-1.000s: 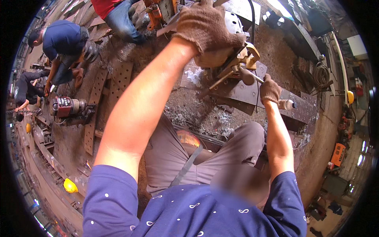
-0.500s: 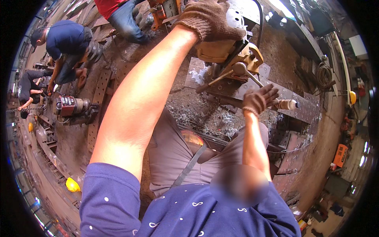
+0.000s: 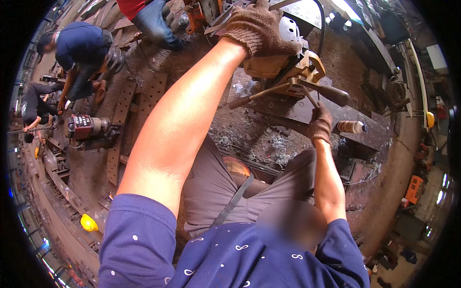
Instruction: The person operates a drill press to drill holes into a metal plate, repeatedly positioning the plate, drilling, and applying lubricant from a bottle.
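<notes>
My left hand (image 3: 261,26), in a brown knit glove, is clamped over the top of a tan magnetic drill machine (image 3: 300,72) that stands on a dark steel plate (image 3: 307,115). My right hand (image 3: 321,124), also gloved, is closed around a thin spoke of the drill's feed handle. Another spoke with a black grip (image 3: 332,94) points right, just above that hand. A third spoke (image 3: 245,100) points left. Metal shavings (image 3: 269,141) lie in front of the plate, above my knees.
A small cylindrical container (image 3: 350,126) lies on the plate to the right. A second drill machine (image 3: 89,127) sits on perforated steel beams (image 3: 120,134) at left. Other people (image 3: 79,45) crouch at upper left. A yellow helmet (image 3: 88,222) lies lower left.
My right hand came in from the right with fingers spread and has closed on the handle spoke. The handle spokes have turned. My left hand stayed on the drill's top.
</notes>
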